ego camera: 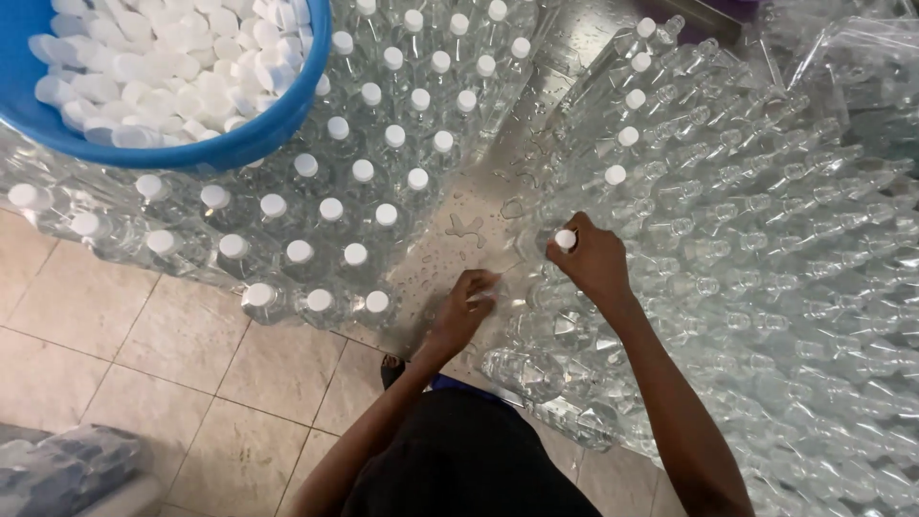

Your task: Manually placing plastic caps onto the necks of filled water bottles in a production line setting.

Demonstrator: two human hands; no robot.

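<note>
A white cap [566,239] sits on the neck of a clear bottle [536,251], and the right hand [595,263] is curled over it, fingers pinching the cap — this looks like the step of putting the cap on. The left hand [466,304] is closed too, resting by the same bottle; I cannot tell what it grips. The bottle stands at the near edge of a big crowd of open bottles [766,249] on the wet metal surface [469,225]. To the left stand capped bottles [330,211]. Above them is a blue tub [239,144] full of loose caps [172,57]. The next move likely needs a firm twist — with the bottle held still so it does not tip.
</note>
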